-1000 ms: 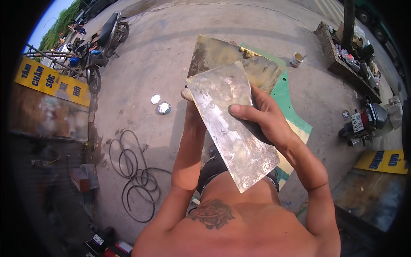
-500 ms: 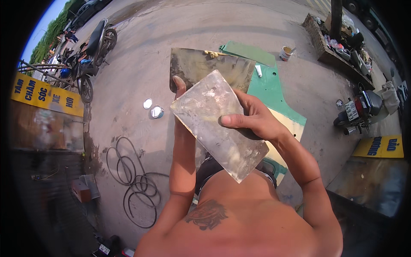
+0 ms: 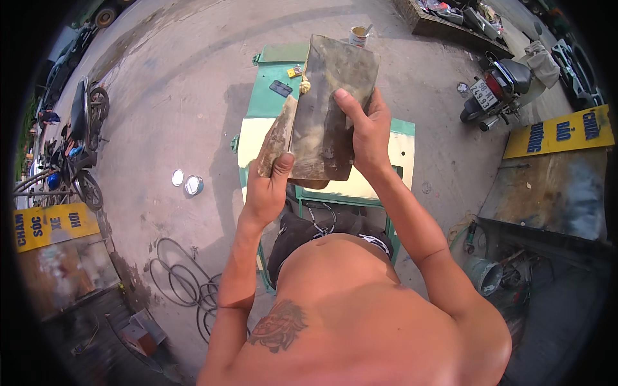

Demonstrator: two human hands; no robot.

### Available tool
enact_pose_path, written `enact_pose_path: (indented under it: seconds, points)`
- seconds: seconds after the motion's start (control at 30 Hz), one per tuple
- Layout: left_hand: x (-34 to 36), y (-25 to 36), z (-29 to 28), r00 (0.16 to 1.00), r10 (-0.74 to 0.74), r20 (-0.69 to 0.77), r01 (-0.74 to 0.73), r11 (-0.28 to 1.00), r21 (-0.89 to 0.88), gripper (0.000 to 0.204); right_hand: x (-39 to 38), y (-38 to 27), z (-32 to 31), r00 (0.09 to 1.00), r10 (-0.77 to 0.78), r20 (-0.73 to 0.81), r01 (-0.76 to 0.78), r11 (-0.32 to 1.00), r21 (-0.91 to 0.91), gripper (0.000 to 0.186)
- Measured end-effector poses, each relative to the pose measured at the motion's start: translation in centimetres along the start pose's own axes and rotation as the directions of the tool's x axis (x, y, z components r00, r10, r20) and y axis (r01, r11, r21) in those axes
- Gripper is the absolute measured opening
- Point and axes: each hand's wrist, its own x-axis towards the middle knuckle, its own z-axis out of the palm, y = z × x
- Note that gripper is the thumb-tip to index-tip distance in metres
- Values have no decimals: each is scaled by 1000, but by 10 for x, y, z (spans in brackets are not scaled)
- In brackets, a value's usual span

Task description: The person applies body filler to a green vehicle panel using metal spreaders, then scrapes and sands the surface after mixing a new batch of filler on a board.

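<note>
My left hand is closed on the lower left of two stained metal plates. A narrower strip of one plate shows at the left, beside the darker, larger plate, which carries a lump of yellowish paste on its left edge. My right hand grips that larger plate's right side, thumb across its face. Beneath them lies a green and cream panel, bearing a black phone and a small yellow box.
A can with a stick stands beyond the panel. At left are two small lids or tins, a coiled hose and a motorbike. A scooter, yellow signboard and metal bucket are at right.
The darker plate has rotated, bringing its paste to the left edge, and now lies in front of the paler plate. My right hand has shifted onto it. The view has turned.
</note>
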Motion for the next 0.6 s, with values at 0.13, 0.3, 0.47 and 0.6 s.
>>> enact_pose_path:
  seconds: [0.13,0.3,0.47,0.6]
  points:
    - [-30,-52,13,959,-228,171,228,974,19,51,39,-9,-82,991,-135,-5,135,986,93,29]
    - [-72,-196,20,727,-669,-155,571,714,-406,50,6,15,-292,934,100,-344,-73,993,89,33]
    - [-243,-395,43,172,-984,-52,870,176,-461,55,-12,153,-422,726,454,-516,-557,829,-54,42]
    - [-372,-458,62,406,-866,-291,909,415,33,60,53,359,-489,854,449,-263,-325,65,-943,49]
